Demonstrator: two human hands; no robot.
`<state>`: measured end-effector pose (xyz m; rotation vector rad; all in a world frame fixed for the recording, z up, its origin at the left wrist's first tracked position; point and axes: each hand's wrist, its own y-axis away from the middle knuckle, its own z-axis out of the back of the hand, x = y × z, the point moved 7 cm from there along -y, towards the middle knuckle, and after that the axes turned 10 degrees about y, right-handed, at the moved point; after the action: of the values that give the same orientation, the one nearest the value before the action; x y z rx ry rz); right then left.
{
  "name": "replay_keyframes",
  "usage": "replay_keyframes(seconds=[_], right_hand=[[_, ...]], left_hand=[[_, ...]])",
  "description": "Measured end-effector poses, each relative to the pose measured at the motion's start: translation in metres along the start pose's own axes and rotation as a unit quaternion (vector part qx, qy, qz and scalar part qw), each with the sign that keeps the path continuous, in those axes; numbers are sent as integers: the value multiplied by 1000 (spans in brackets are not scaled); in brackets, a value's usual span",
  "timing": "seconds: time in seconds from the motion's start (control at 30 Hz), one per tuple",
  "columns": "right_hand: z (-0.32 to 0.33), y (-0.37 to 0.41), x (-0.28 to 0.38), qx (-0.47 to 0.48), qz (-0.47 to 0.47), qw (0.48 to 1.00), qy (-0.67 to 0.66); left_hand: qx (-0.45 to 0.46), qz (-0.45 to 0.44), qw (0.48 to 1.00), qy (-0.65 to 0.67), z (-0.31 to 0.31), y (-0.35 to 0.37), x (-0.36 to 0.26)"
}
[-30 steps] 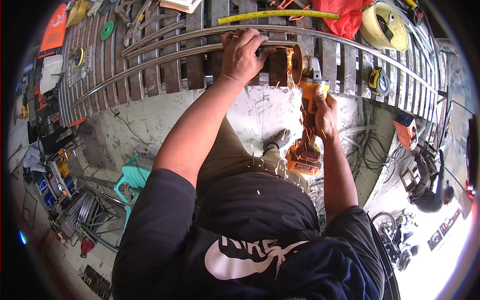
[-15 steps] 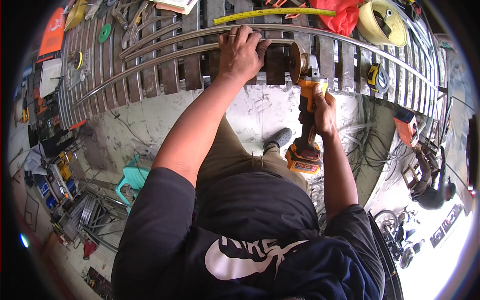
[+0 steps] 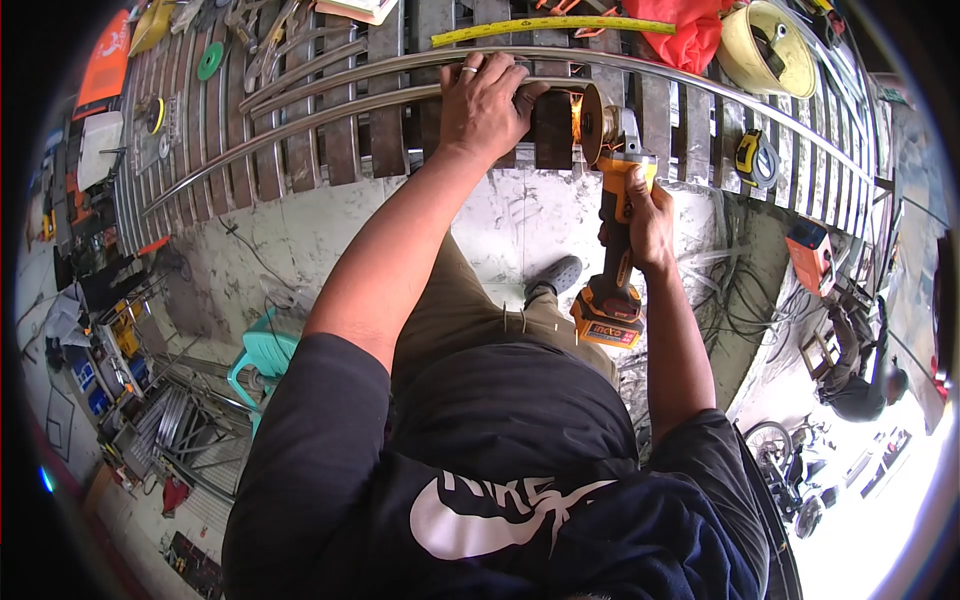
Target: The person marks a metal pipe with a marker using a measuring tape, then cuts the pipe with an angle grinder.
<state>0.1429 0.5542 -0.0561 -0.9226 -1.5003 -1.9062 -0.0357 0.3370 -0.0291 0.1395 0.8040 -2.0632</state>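
Note:
My right hand [image 3: 650, 215] is wrapped round the body of a yellow and black cordless angle grinder [image 3: 618, 240], battery end toward me. Its upright disc [image 3: 591, 125] meets the right end of a metal tube [image 3: 390, 98], and orange sparks [image 3: 577, 118] show at the contact. My left hand [image 3: 485, 105] presses down on that tube just left of the disc, fingers curled over it. Behind it, a longer shiny tube [image 3: 690, 72] runs across the slatted metal bench [image 3: 315, 165]. The underside of my left fingers is hidden.
A yellow measuring strip [image 3: 550, 27] lies at the back, near a red bag [image 3: 685, 40] and a cream bucket [image 3: 745, 60]. A tape measure [image 3: 757, 158] sits on the right. A person [image 3: 865, 385] crouches far right; a teal plastic chair [image 3: 265, 355] stands at left.
Orange sparks now show where the grinder disc meets the tube; half a second ago there were none. Both hands keep nearly the same place and hold.

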Motion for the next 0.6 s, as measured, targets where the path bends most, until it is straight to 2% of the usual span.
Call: replay_keyframes(seconds=[0.4,0.5,0.6], right_hand=[[1,-2,-2,8,12,1000,16],[1,-3,1,-9,44,999,26],[0,-3,0,15,51,999,-12]], left_hand=[[-14,-10,1000,20,1,2,3],[-9,-8,1000,23,0,2,3],[-21,-14,999,29,0,3,4]])
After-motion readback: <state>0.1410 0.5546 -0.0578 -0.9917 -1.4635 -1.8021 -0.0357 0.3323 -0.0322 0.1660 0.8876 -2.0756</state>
